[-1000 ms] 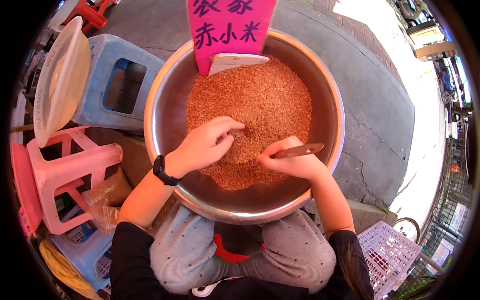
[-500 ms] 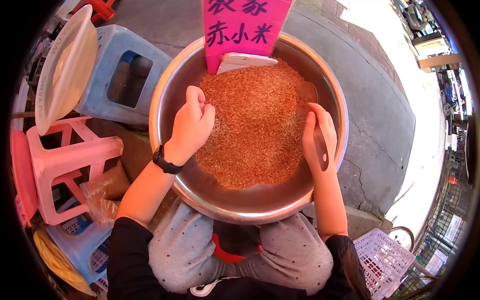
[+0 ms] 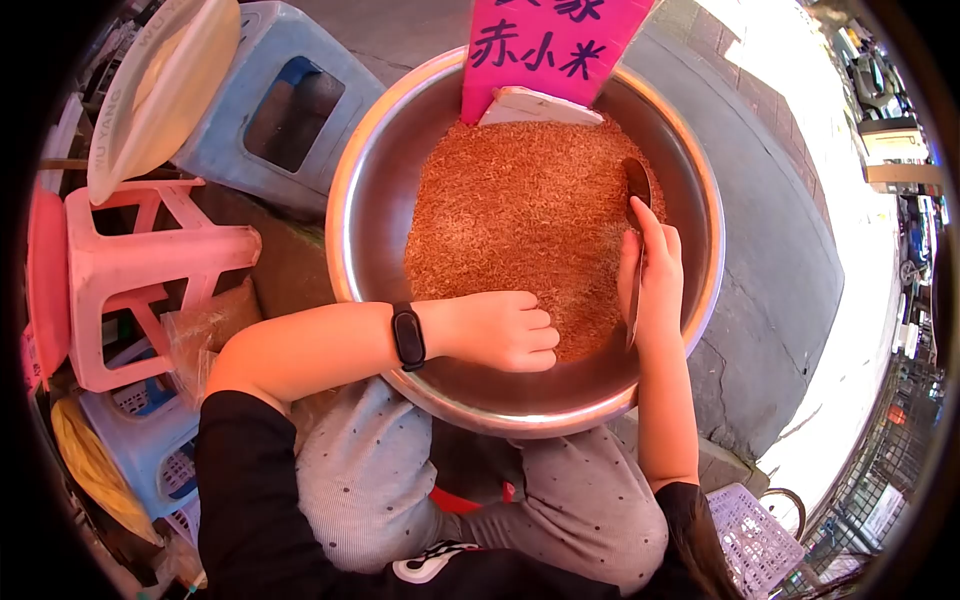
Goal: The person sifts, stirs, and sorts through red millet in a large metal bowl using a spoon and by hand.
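A wide metal basin point(image 3: 375, 200) holds a heap of reddish-brown rice-like grain point(image 3: 520, 210). My left hand point(image 3: 505, 330), a black band point(image 3: 408, 336) on its wrist, lies across the near part of the basin, over the grain. Its fingers are curled into a fist, and whatever they may hold is hidden. My right hand point(image 3: 657, 275) is at the basin's right side, closed around the handle of a metal spoon point(image 3: 637, 180). The spoon's bowl points away from me, by the right edge of the heap.
A pink handwritten sign point(image 3: 545, 60) stands in the far side of the grain, with a white board point(image 3: 540, 105) at its foot. On the left are a blue stool point(image 3: 215, 130), a pink stool point(image 3: 160, 260), a tilted pale basin point(image 3: 150, 110) and a bag of grain point(image 3: 215, 325). A lilac basket point(image 3: 750, 540) sits at lower right.
My left hand has swung from the basin's left side, over the grain, to its near middle. My right hand keeps the spoon, which has turned more edge-on. The view has shifted slightly.
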`<state>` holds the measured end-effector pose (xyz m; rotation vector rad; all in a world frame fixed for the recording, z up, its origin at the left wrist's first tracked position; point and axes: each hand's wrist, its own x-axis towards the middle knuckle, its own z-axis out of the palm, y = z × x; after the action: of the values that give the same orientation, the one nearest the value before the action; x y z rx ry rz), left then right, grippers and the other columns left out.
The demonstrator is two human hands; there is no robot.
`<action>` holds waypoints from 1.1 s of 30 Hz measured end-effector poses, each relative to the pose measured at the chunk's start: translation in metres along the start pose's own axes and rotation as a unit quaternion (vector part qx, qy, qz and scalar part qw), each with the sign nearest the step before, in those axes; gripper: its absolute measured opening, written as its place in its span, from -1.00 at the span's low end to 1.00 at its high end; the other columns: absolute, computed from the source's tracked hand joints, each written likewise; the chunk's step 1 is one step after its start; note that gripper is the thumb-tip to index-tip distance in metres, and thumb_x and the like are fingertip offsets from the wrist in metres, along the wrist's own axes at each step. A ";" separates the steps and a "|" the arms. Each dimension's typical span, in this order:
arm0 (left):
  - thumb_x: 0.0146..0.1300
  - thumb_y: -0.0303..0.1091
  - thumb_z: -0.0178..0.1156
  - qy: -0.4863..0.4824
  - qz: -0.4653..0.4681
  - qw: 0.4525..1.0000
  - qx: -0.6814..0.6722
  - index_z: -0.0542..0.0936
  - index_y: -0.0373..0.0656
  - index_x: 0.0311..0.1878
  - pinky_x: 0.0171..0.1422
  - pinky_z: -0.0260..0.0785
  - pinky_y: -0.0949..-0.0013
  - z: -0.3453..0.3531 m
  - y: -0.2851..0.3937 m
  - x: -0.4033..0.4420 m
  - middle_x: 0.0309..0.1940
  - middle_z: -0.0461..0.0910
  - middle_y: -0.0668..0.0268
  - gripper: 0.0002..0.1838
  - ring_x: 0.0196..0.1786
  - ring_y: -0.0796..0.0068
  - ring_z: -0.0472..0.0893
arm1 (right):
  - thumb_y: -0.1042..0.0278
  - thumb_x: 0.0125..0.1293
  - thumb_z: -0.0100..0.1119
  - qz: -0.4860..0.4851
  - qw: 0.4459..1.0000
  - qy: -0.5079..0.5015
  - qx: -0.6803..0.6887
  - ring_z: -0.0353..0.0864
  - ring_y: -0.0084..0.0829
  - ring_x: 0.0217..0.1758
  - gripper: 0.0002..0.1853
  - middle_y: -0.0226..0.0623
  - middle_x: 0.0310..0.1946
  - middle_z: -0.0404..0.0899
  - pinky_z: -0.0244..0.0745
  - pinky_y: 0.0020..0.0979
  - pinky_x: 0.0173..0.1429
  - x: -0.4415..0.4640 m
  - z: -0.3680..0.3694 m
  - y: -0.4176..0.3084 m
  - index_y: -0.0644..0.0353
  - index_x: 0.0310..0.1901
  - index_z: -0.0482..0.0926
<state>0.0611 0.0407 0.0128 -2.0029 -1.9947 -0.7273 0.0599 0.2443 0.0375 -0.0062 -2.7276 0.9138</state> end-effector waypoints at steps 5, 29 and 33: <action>-0.04 -0.33 0.06 -0.004 -0.010 1.000 0.019 0.30 -0.01 -0.55 -0.39 0.23 0.46 0.005 0.000 -0.002 -0.55 0.28 0.46 -0.87 -0.45 0.52 0.37 | 0.45 0.25 0.11 -0.004 1.000 -0.023 0.013 0.45 -0.36 -0.40 -0.61 -0.25 -0.32 0.40 0.42 -0.38 -0.24 0.000 0.001 -0.001 0.04 0.13 0.45; -0.16 -0.42 0.18 0.103 -0.202 0.973 -0.051 0.39 -0.10 -0.44 -0.29 0.28 0.30 -0.025 -0.027 -0.003 -0.38 0.43 0.33 -0.82 -0.33 0.36 0.48 | 0.40 0.32 -0.01 -0.032 0.991 0.118 -0.058 0.39 -0.20 -0.02 -0.78 -0.13 -0.08 0.41 0.26 -0.27 0.11 0.002 -0.005 -0.001 0.16 -0.04 0.53; 0.08 -0.31 0.11 0.243 -0.479 0.843 -0.029 0.40 -0.18 -0.04 0.14 0.22 0.17 -0.020 -0.058 -0.019 -0.05 0.36 0.09 -0.64 0.05 0.10 0.38 | 0.22 0.42 -0.24 0.204 0.941 0.166 0.213 0.33 -0.53 -0.17 -0.68 -0.40 -0.34 0.37 0.23 -0.48 0.01 0.009 -0.019 0.023 0.25 -0.13 0.48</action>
<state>0.0016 0.0174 0.0097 -0.5630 -2.5277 -1.3079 0.0539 0.2746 0.0411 -0.6032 -2.2022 1.4503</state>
